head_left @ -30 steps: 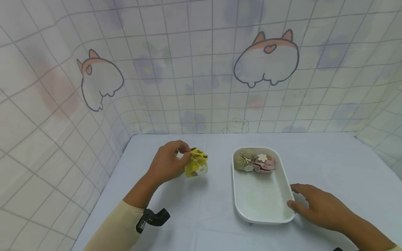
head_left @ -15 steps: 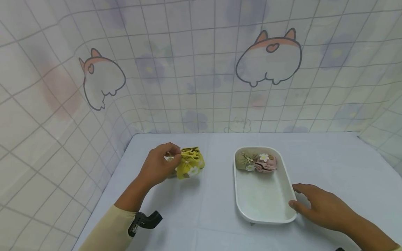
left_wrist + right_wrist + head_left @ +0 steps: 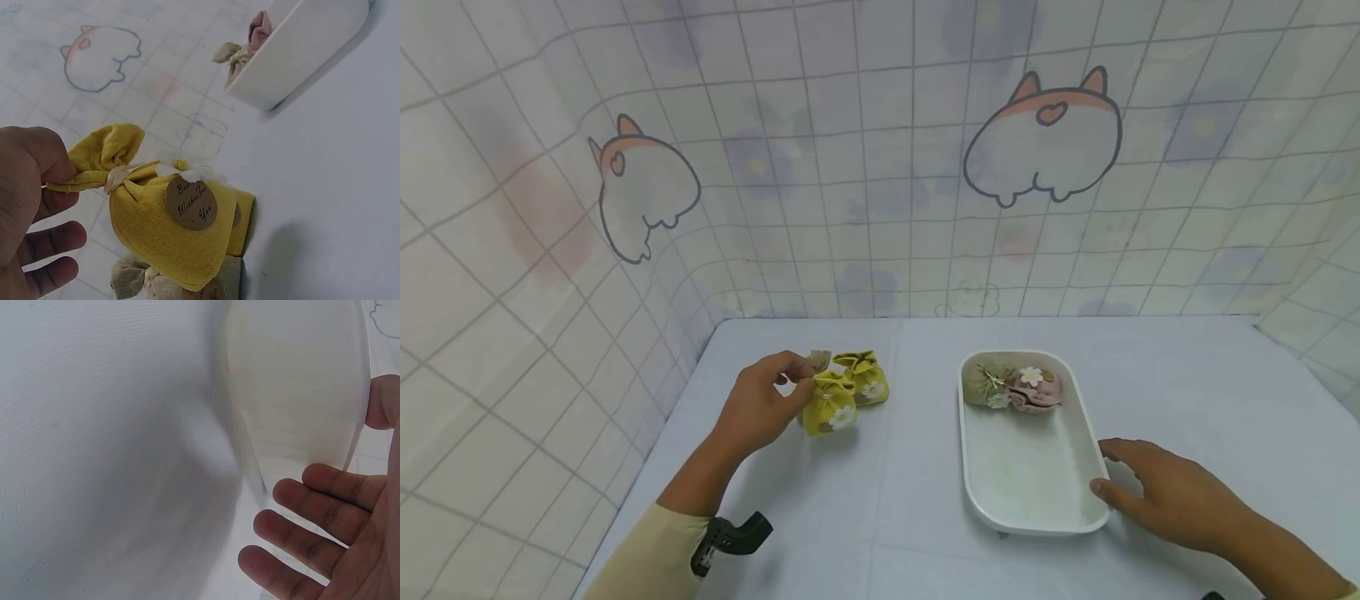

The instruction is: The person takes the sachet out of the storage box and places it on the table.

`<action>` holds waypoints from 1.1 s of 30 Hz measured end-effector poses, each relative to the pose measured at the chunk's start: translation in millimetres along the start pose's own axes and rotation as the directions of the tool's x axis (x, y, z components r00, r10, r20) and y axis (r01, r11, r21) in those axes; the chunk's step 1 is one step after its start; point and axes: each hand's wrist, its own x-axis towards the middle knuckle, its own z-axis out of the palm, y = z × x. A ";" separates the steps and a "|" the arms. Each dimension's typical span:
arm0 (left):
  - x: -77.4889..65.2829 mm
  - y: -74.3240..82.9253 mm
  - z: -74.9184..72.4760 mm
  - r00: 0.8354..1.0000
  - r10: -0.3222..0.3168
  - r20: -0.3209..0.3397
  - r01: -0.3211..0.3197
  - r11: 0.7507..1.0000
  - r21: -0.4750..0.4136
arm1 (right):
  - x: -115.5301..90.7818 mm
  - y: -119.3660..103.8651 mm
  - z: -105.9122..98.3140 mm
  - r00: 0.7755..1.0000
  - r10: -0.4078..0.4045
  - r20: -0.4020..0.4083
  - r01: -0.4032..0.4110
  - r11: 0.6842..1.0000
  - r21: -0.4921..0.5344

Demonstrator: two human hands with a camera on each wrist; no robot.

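L hand (image 3: pixel 763 402) clamped on yellow pouch (image 3: pixel 829 406), pinching its gathered top, pouch L of white tray (image 3: pixel 1033 487), near 2nd yellow pouch (image 3: pixel 869 388) & gray-green pouch (image 3: pixel 164 287). R hand (image 3: pixel 1172 497) at tray's R side, fingers approx. straight, apart, thumb at rim; olive pouch (image 3: pixel 981 387) + pink pouch (image 3: pixel 1034 395) adj., tray's far end.

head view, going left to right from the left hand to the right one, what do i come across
Left hand → held yellow pouch → second yellow pouch → green pouch → pink pouch → right hand.
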 end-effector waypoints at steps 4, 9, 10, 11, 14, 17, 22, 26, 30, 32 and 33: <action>-1.7 -6.6 0.2 1.000 -0.008 -0.002 0.008 1.000 0.013 | 0.0 1.0 0.7 1.000 -0.003 -0.001 0.003 1.000 0.002; -3.2 -10.9 -0.3 1.000 -0.014 -0.010 0.014 1.000 0.002 | -0.5 1.1 1.2 1.000 -0.012 -0.018 0.012 1.000 0.003; -3.4 -11.4 -0.4 1.000 -0.013 -0.012 0.013 1.000 0.002 | -0.5 1.0 1.2 1.000 -0.011 -0.019 0.011 1.000 0.004; -3.4 -11.7 -0.6 1.000 -0.013 -0.015 0.013 1.000 -0.003 | -0.6 1.0 1.2 1.000 -0.010 -0.019 0.011 1.000 0.004; -3.2 -11.3 -2.0 0.999 -0.017 -0.035 0.017 1.000 -0.012 | -0.5 1.6 1.3 1.000 -0.011 -0.022 0.011 1.000 0.007; -2.3 -10.1 -2.0 0.999 -0.015 -0.050 0.014 0.999 -0.031 | -1.1 1.3 1.6 0.999 -0.016 -0.029 0.017 1.000 0.010; -0.5 -2.7 4.7 0.999 -0.015 -0.035 0.013 0.999 -0.048 | -1.1 1.2 0.7 1.000 -0.006 -0.009 0.007 1.000 0.010; 3.3 6.4 13.2 1.000 -0.012 -0.006 0.011 0.997 -0.080 | -0.6 1.8 0.2 1.000 0.004 0.004 -0.004 1.000 0.013; 7.2 14.5 21.4 1.000 0.006 0.024 -0.003 0.994 -0.112 | -0.7 0.6 -0.4 1.000 0.005 0.004 -0.006 1.000 0.014; 8.5 17.4 24.6 0.999 0.015 0.031 -0.011 0.993 -0.119 | -0.6 -0.4 -0.9 1.000 0.005 0.000 -0.005 1.000 0.015; 9.0 18.9 25.8 0.999 0.016 0.035 -0.012 0.993 -0.122 | -0.5 -0.7 -1.1 1.000 0.002 -0.001 -0.002 1.000 0.014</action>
